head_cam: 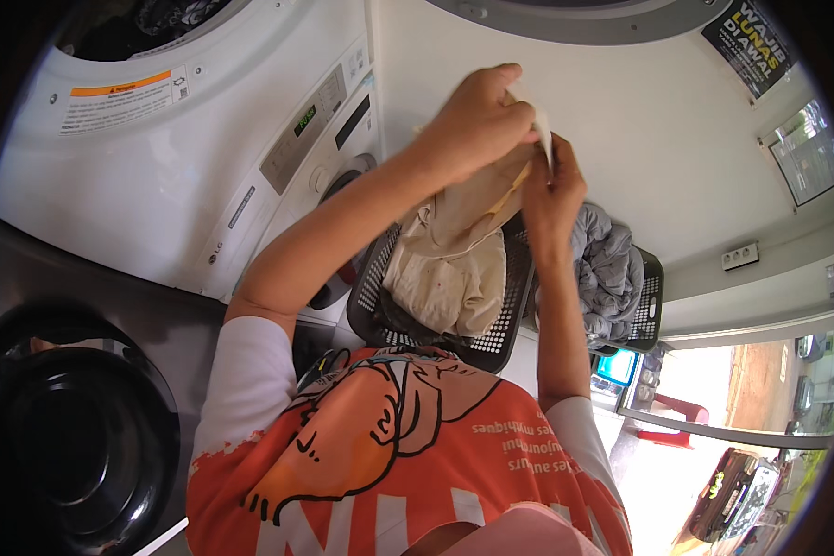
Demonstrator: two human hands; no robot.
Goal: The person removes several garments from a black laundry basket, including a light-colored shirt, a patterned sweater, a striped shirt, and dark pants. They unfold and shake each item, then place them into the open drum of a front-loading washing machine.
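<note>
A cream-coloured garment (pixel 483 198) hangs from both hands, its upper edge pulled up between them. My left hand (pixel 490 115) pinches that edge between thumb and fingers, higher and further to the left. Just below and to the right, my right hand (pixel 554 191) grips the same edge. Beneath lies more cream cloth (pixel 452 285), bunched inside a dark perforated plastic laundry basket (pixel 509 333). I cannot tell whether the bunched cloth and the held garment are one piece. A strip of yellowish fabric shows along the hanging part.
To the left stands a white LG dryer (pixel 160 167) with dark laundry in its drum. A second basket (pixel 650 306) with a grey quilted cover (pixel 608 271) is at the right. A round black door (pixel 69 431) fills the lower left. Beyond the doorway is a red chair (pixel 674 420).
</note>
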